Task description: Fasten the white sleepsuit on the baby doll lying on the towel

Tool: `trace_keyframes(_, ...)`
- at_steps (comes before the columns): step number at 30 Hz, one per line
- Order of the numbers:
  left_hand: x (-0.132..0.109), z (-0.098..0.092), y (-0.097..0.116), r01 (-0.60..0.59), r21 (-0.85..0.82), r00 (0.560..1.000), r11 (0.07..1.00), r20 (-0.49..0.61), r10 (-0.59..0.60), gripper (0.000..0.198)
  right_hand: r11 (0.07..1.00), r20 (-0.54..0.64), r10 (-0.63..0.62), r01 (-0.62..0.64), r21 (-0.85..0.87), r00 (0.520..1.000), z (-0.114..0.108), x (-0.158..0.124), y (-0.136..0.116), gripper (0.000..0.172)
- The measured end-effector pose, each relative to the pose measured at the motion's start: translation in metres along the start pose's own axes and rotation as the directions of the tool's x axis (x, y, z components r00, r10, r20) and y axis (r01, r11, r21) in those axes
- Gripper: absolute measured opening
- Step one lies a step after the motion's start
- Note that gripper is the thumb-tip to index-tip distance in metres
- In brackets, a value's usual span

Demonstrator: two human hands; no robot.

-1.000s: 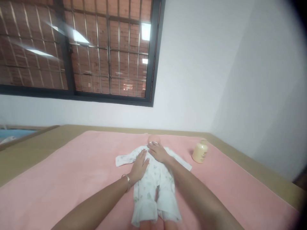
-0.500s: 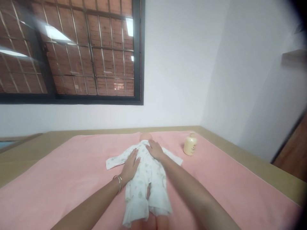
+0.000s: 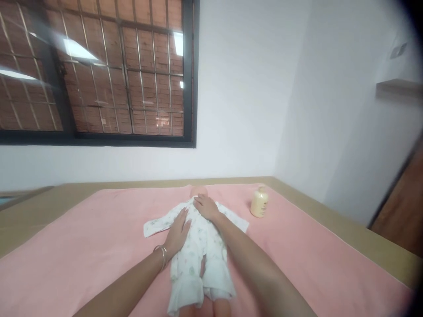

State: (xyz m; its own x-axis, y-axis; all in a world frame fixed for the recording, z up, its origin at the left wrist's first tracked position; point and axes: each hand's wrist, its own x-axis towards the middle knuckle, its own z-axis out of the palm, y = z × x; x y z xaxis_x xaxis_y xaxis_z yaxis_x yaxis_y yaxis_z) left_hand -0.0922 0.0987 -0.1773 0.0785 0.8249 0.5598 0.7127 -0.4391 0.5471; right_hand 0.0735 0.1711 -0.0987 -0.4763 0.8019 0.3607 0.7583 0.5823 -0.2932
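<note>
A baby doll (image 3: 198,190) lies stretched out on a pink cloth (image 3: 115,246), its head toward the wall and its legs toward me. It wears a white baby outfit (image 3: 194,251) with small prints, and the sleeves spread to both sides. My left hand (image 3: 179,233) rests flat on the left side of the outfit's chest, fingers extended. Higher up, near the neck, my right hand (image 3: 206,207) lies on the outfit with its fingers stretched out. Both forearms come in from the bottom, and the right one partly covers the outfit's side.
A pale yellow bottle (image 3: 259,203) stands on the cloth to the right of the doll. The tan table edge (image 3: 317,211) runs round the cloth. Behind are a white wall (image 3: 238,110) and a barred window (image 3: 132,79). A shelf (image 3: 399,86) juts out at right.
My right hand has shifted slightly left and up toward the doll's neck. My left hand stays on the chest. The camera view has moved a little.
</note>
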Motion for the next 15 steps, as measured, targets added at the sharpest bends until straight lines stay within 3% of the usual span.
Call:
trace_keyframes(2, 0.0, 0.002, 0.0, 0.006, -0.011, 1.0, 1.0, -0.016, -0.006, 0.051, 0.992, -0.037, 0.117, -0.118, -0.045, 0.993, 0.01, -0.01, -0.006, 0.056)
trace_keyframes(3, 0.0, 0.003, 0.0, 0.01, -0.022, 1.0, 1.0, -0.029, -0.011, 0.051, 0.99, -0.035, 0.116, -0.118, -0.071, 0.993, 0.014, -0.016, -0.01, 0.059)
trace_keyframes(5, 0.001, 0.004, 0.002, -0.007, -0.052, 0.998, 0.999, -0.056, 0.005, 0.049, 0.993, 0.021, -0.026, 0.028, -0.113, 0.999, 0.016, -0.024, -0.016, 0.06)
trace_keyframes(7, 0.002, 0.005, 0.004, -0.042, -0.071, 0.997, 0.997, -0.074, 0.037, 0.048, 0.964, 0.096, -0.23, 0.24, -0.112, 0.969, 0.011, -0.024, -0.018, 0.052)
trace_keyframes(9, 0.001, 0.004, 0.004, -0.047, -0.056, 0.997, 0.997, -0.068, 0.043, 0.048, 0.937, 0.125, -0.33, 0.341, -0.078, 0.936, 0.002, -0.017, -0.014, 0.047)
trace_keyframes(11, 0.0, 0.004, 0.003, -0.019, -0.021, 0.999, 1.0, -0.051, 0.018, 0.05, 0.958, 0.094, -0.278, 0.283, -0.041, 0.956, -0.003, -0.007, -0.007, 0.047)
trace_keyframes(13, -0.001, 0.003, 0.001, -0.005, 0.002, 0.999, 1.0, -0.034, 0.005, 0.051, 0.995, 0.022, -0.095, 0.095, -0.007, 0.995, -0.001, -0.004, -0.002, 0.051)
trace_keyframes(15, -0.002, 0.004, -0.001, -0.008, 0.006, 0.999, 1.0, -0.034, 0.009, 0.051, 0.995, -0.046, 0.099, -0.099, 0.014, 0.994, 0.007, -0.009, -0.001, 0.054)
